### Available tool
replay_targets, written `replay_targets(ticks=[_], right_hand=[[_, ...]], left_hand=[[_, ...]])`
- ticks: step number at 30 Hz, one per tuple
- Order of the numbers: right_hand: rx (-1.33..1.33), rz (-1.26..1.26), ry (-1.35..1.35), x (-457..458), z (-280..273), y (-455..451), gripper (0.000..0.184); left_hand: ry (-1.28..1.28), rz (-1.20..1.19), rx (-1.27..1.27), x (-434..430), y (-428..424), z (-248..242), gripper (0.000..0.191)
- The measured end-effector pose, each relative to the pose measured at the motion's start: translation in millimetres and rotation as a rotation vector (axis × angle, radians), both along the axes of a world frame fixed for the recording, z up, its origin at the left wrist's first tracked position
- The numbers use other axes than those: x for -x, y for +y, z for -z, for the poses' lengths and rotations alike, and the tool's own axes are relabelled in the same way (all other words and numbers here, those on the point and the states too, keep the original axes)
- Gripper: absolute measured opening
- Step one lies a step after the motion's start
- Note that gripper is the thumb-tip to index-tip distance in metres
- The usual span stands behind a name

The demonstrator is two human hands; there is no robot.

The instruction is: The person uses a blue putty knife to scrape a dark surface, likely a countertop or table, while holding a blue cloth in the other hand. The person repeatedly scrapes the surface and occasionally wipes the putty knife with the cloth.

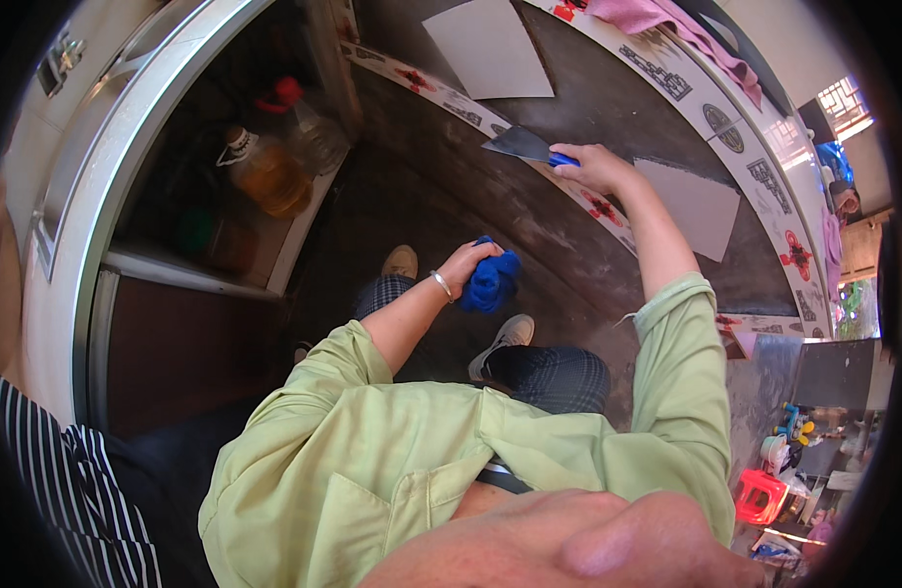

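Observation:
My left hand [465, 266], with a silver bangle at the wrist, holds a bunched blue cloth [490, 281] above the dark floor, between my shoes. My right hand [594, 166] grips the blue handle of a putty knife [523, 143]. Its wide metal blade points left over the patterned tile border [598, 209] of a dark panel. Pale rectangular sheets or tiles lie against that dark surface, one [491, 51] beyond the blade and another [689, 207] behind my right forearm.
On the left, an open cabinet [193, 273] holds a bottle of amber liquid [271, 180] and a clear bottle with a red cap [315, 136]. A person in striped clothing [76, 478] is at the lower left. Pink cloth [678, 29] hangs over the counter edge. A red plastic stool [761, 497] stands at the lower right.

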State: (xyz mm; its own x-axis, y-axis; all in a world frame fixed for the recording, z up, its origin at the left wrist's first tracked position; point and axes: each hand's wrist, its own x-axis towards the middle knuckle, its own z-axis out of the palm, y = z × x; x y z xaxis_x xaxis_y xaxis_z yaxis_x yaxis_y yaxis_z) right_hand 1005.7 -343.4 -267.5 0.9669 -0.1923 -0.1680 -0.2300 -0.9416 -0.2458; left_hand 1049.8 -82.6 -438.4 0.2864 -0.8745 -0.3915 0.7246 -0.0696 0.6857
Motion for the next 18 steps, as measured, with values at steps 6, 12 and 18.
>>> replay_targets(ticks=[6,12,18], right_hand=[[0.463,-0.104,-0.08,28.8,35.8,37.1,0.048],[-0.579,0.388,-0.429,77.2,133.7,99.9,0.05],[-2.176,1.097,-0.269,106.8,161.4,128.3,0.046]], left_hand=[[0.005,-0.028,0.025,-11.7,-0.3,12.3,0.02],[-0.072,-0.05,-0.047,-6.7,-0.1,18.7,0.021],[-0.114,-0.077,-0.168,-7.3,3.7,17.5,0.024]])
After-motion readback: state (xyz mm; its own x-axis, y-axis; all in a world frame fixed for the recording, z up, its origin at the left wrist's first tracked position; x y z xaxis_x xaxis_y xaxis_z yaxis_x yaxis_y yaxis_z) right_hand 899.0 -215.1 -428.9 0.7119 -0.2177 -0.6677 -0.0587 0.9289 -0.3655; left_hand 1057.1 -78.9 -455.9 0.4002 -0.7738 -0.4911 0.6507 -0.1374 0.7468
